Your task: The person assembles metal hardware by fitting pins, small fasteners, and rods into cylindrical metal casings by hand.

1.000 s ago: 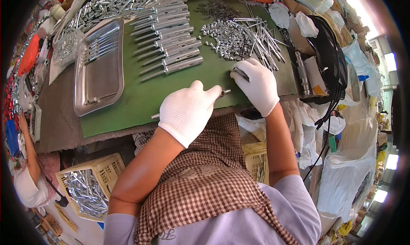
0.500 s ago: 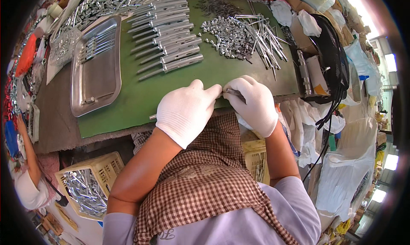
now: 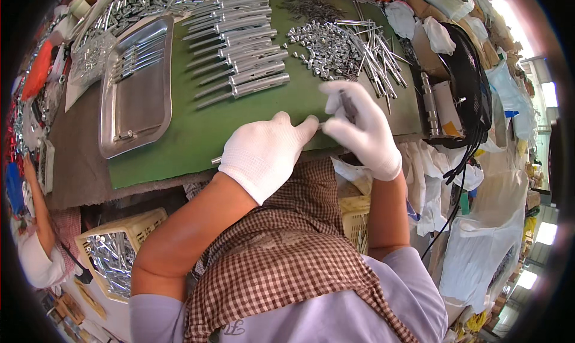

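Note:
My left hand [image 3: 263, 148], in a white knit glove, is closed around a slim metal rod. One silver end of the rod [image 3: 216, 160] sticks out by the wrist; most of it is hidden in the palm. My right hand [image 3: 366, 130], gloved too and slightly blurred, grips a dark grey metal piece [image 3: 347, 105] between thumb and fingers. Its thumb is close to the left fingertips. Beyond the hands, silver tubes with thin rods [image 3: 251, 64] lie in a row on a green mat [image 3: 191, 142]. Small metal sleeves [image 3: 323, 46] are heaped to their right.
A steel tray [image 3: 108, 124] with several thin rods stands at left. Loose long rods [image 3: 377, 64] and dark pins [image 3: 308, 8] lie at the far right. Below the table is a crate [image 3: 135, 230] of metal parts. Another person's arm [image 3: 41, 208] shows at far left.
My right hand has moved up and away from the left fingertips, its fingers lifting with the grey piece. The left hand stays nearly in place. The view has shifted slightly.

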